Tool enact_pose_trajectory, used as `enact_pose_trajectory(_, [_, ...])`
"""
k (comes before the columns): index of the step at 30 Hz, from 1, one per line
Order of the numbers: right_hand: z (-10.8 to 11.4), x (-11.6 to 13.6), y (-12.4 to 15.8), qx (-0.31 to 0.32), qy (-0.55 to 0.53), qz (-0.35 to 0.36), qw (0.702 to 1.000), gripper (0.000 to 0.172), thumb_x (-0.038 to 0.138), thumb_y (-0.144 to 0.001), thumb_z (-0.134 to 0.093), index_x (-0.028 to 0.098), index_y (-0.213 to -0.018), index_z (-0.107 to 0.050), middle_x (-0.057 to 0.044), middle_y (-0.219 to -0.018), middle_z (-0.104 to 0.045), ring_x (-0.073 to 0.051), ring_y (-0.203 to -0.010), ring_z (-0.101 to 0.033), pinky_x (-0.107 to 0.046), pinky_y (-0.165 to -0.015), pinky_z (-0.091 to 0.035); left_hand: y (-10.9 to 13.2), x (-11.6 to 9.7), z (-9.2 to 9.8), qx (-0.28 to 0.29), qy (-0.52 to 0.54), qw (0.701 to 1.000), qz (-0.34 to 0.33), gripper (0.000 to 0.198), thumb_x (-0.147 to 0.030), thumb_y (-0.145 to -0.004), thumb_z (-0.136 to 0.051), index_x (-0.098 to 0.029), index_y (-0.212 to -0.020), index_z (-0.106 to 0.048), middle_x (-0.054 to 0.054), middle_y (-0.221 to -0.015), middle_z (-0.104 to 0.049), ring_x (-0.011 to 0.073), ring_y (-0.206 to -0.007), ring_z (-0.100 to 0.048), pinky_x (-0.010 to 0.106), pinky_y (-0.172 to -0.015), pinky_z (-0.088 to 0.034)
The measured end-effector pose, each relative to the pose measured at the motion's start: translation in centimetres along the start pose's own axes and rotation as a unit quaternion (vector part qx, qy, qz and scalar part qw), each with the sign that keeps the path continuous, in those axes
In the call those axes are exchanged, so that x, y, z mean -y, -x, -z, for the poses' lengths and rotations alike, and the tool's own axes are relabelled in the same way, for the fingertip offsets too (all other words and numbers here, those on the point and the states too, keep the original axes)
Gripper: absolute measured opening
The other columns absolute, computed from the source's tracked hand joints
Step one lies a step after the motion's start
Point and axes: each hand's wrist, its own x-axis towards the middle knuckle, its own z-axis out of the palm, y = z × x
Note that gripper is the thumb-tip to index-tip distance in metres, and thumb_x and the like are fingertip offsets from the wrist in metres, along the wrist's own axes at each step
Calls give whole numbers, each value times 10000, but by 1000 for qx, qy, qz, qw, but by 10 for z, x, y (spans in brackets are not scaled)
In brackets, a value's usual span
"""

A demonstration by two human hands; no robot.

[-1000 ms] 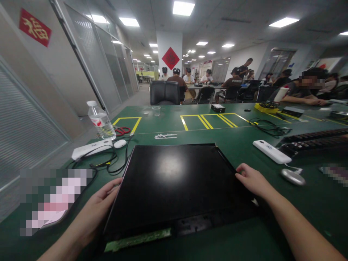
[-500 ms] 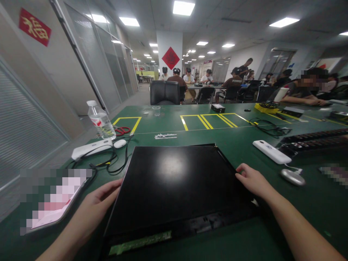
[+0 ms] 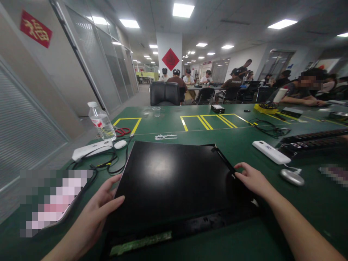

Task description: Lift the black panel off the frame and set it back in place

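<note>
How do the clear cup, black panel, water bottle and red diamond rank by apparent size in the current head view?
1. black panel
2. water bottle
3. red diamond
4. clear cup

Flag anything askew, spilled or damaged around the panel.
The black panel looks askew: its outline doesn't line up with the dark frame beneath, which shows past it at the far right corner. A green circuit strip lies exposed at the near edge, possibly normal. No spill shows; fine damage can't be told.
</note>
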Motion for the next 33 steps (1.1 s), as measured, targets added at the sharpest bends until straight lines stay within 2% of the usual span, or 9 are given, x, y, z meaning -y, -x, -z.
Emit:
enact_pose_trajectory(5, [1, 4, 3, -41, -50, 2, 998, 389, 411, -833, -501, 233, -1156, -623, 17, -635, -621, -195, -612, -589, -311, -606, -408, 7, -4, -5, 4, 27, 1000, 8, 884, -321, -544, -935, -410, -1343, -568, 30, -1142, -807, 384, -1042, -740, 404, -798, -629])
enact_pose_trajectory(10, [-3, 3, -2, -33, -92, -5, 995, 446, 484, -859, -480, 205, -1153, -668, -42, -797, -702, -227, -754, -644, -340, -701, -468, 6, -4, -6, -5, 17, 999, -26, 821, -316, -515, -949, -369, -1266, -621, 37, -1075, -824, 392, -1104, -711, 409, -868, -603])
enact_pose_trajectory(16, [0, 4, -3, -51, -176, -16, 983, 334, 467, -806, -591, 216, -963, -746, -108, -1091, -725, -276, -1063, -649, -361, -926, -479, 8, -4, -8, -16, 9, 999, -33, 794, -358, -500, -954, -394, -1228, -637, 17, -1113, -815, 363, -1062, -733, 364, -871, -602])
enact_pose_trajectory(20, [6, 12, 2, -46, -276, -37, 959, 337, 439, -757, -647, 213, -984, -751, -119, -1226, -703, -317, -1182, -613, -389, -949, -496, 7, -7, -5, -17, 30, 999, -28, 814, -333, -544, -925, -401, -1290, -609, 11, -1227, -775, 360, -1084, -724, 367, -851, -609])
enact_pose_trajectory(23, [12, 18, 8, 8, -412, -24, 911, 426, 434, -803, -594, 210, -1145, -713, -105, -1265, -699, -301, -1229, -603, -390, -968, -510, 2, -10, 3, -29, 40, 998, -34, 751, -327, -608, -871, -381, -1313, -619, -4, -1287, -746, 350, -1115, -708, 355, -836, -614])
enact_pose_trajectory(26, [18, 21, 17, 34, -541, -12, 840, 435, 451, -836, -545, 258, -1196, -695, -55, -1264, -709, -254, -1233, -613, -353, -994, -511, -5, -10, 12, -31, 67, 997, -37, 765, -328, -630, -843, -350, -1358, -608, 0, -1292, -743, 340, -1149, -689, 347, -857, -604])
enact_pose_trajectory(28, [21, 20, 25, 44, -614, -48, 787, 426, 468, -823, -554, 301, -1188, -697, -26, -1208, -736, -256, -1195, -642, -372, -988, -526, -7, -10, 14, -21, 82, 996, -39, 785, -318, -643, -828, -335, -1388, -585, 7, -1288, -745, 335, -1151, -686, 354, -875, -594])
enact_pose_trajectory(30, [22, 19, 32, 103, -666, -106, 731, 382, 466, -815, -576, 301, -1125, -725, -25, -1119, -766, -278, -1130, -680, -425, -987, -536, -6, -10, 14, -7, 89, 995, -38, 770, -305, -687, -799, -325, -1418, -557, 15, -1290, -743, 325, -1139, -692, 357, -879, -587])
enact_pose_trajectory(33, [23, 20, 36, 103, -706, -165, 680, 203, 328, -778, -639, 268, -928, -763, -24, -922, -794, -290, -994, -733, -452, -940, -572, -2, -11, 11, 3, 83, 996, -29, 725, -319, -756, -756, -315, -1444, -529, 19, -1284, -745, 301, -1074, -721, 327, -807, -596])
